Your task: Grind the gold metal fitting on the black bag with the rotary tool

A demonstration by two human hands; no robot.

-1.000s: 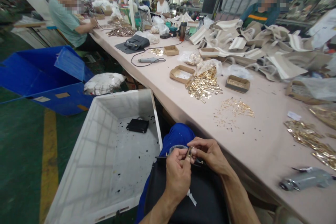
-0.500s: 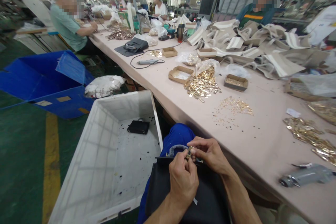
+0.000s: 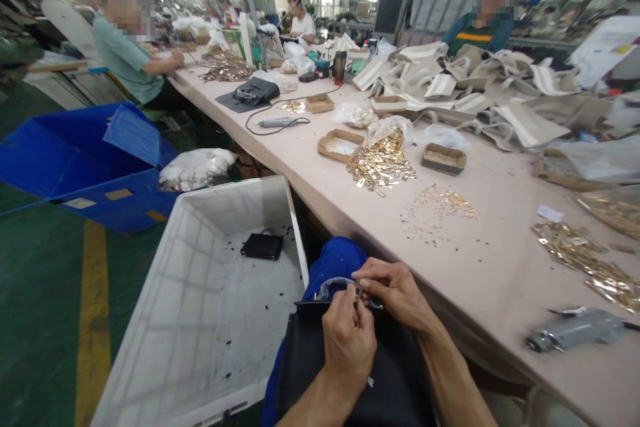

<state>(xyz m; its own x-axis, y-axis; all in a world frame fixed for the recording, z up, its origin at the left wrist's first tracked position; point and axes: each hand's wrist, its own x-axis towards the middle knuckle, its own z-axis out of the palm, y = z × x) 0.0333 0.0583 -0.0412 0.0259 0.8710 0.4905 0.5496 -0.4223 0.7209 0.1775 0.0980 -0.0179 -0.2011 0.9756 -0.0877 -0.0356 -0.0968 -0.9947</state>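
A black bag (image 3: 400, 373) lies across my lap, over blue cloth (image 3: 340, 257). Above its top edge, my left hand (image 3: 349, 340) and my right hand (image 3: 395, 287) meet at a small gold-coloured metal fitting (image 3: 358, 291). Both hands are closed, pinching the fitting between thumbs and fingertips. Fingers cover most of it, so its exact shape is hidden. Just beyond the fingers, part of the bag's handle (image 3: 333, 285) shows in a clear wrapping.
The white bin (image 3: 200, 293) at my left holds a small black pouch (image 3: 262, 246). On the table (image 3: 345, 210) are gold metal plates (image 3: 383, 163), small loose fittings (image 3: 445, 203), cardboard trays (image 3: 341, 145) and a grey power screwdriver (image 3: 575, 330). Co-workers sit beyond.
My view has shifted slightly. The gold fitting has turned a little between my fingertips, while both hands keep their places over the bag.
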